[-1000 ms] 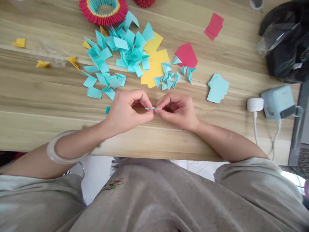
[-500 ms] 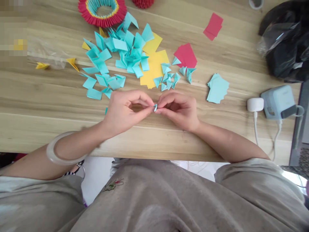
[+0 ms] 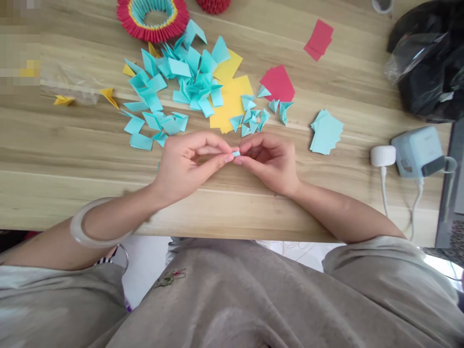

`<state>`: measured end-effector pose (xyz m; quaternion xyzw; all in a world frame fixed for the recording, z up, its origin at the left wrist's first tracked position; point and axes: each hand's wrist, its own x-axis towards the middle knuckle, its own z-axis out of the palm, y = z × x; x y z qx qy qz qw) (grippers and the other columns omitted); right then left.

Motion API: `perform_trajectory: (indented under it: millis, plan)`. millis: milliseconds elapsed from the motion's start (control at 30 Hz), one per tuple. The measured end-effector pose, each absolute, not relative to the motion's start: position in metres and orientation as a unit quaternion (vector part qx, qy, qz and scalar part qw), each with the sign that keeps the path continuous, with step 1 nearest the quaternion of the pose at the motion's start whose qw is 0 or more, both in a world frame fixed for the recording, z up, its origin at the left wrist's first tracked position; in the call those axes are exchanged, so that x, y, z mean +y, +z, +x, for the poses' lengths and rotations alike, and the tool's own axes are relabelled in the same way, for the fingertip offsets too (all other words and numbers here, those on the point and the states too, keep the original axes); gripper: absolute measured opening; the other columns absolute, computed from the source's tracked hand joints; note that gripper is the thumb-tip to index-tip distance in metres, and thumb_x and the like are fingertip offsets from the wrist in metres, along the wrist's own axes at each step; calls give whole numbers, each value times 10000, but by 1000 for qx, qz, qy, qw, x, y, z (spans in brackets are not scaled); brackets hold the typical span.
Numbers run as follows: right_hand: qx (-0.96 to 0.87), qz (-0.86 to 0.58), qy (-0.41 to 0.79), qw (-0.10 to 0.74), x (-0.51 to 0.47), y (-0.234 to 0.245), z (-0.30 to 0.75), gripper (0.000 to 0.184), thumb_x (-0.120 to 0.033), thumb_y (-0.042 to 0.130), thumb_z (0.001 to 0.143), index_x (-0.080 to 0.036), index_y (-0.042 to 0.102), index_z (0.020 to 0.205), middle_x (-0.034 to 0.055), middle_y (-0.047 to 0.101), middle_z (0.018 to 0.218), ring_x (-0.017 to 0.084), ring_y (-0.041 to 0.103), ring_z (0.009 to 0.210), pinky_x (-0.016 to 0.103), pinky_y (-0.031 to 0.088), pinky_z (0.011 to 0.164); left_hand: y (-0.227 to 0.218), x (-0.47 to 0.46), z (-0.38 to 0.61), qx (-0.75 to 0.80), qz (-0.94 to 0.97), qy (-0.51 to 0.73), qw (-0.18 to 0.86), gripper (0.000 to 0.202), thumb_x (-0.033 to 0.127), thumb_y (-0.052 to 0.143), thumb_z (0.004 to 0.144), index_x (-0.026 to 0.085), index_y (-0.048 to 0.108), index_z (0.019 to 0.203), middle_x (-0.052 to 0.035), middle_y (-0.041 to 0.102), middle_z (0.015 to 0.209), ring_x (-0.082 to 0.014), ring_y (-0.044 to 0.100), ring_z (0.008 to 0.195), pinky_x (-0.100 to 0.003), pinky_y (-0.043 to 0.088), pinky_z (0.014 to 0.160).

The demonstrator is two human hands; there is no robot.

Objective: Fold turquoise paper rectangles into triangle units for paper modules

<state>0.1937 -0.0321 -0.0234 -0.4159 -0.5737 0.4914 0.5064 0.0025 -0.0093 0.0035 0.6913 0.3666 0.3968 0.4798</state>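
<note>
Between my fingertips is a small light-blue folded paper piece [image 3: 236,153], mostly covered by the fingers. My left hand [image 3: 192,166] pinches it from the left with thumb and fingers. From the right, my right hand [image 3: 271,162] pinches the same piece, so both hands meet just above the table. Several small folded blue paper triangles [image 3: 253,121] lie right beyond the fingertips. A heap of blue paper rectangles [image 3: 195,72], many creased in half, spreads out past my left hand.
Yellow paper sheets [image 3: 230,104], red paper sheets [image 3: 278,83] and a stack of pale blue paper [image 3: 326,131] lie around. A red paper ring [image 3: 126,21] stands at the back. A charger [image 3: 418,151] with cables and a black bag [image 3: 427,63] are at the right.
The paper piece has turned between my fingertips and shows less of itself. Both hands stay together, with the fingertips raised slightly away from me.
</note>
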Motion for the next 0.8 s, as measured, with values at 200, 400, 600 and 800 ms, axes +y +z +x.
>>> perform_trajectory:
  millis: [200, 400, 600, 800]
  plan:
    - [-591, -430, 482, 483, -32, -23, 195, 241, -396, 780, 796, -176, 680, 799, 33, 704, 795, 139, 656, 773, 283, 563, 700, 3, -5, 2, 364, 685, 398, 490, 74, 187, 745, 847, 237, 691, 857, 58, 787, 927, -148, 763, 873, -277, 654, 808]
    - [-610, -415, 476, 478, -32, -23, 196, 230, -377, 726, 854, -164, 658, 800, 25, 676, 755, 116, 627, 710, 258, 529, 660, 0, -3, 2, 365, 698, 419, 453, 92, 190, 787, 802, 241, 712, 816, 45, 779, 848, -157, 762, 777, -285, 669, 764]
    - [-620, -402, 487, 466, -30, -24, 197, 252, -396, 702, 873, -157, 654, 809, 21, 668, 735, 113, 619, 697, 256, 525, 664, 1, -3, 2, 369, 708, 418, 434, 103, 189, 796, 789, 244, 713, 764, 45, 776, 799, -153, 760, 755, -261, 667, 718]
    - [-611, -415, 484, 469, -31, -24, 196, 260, -415, 752, 821, -163, 691, 838, 40, 706, 803, 125, 642, 735, 256, 532, 665, 1, -5, 0, 396, 707, 392, 435, 121, 324, 786, 807, 256, 707, 745, 23, 779, 818, -185, 766, 806, -310, 662, 751]
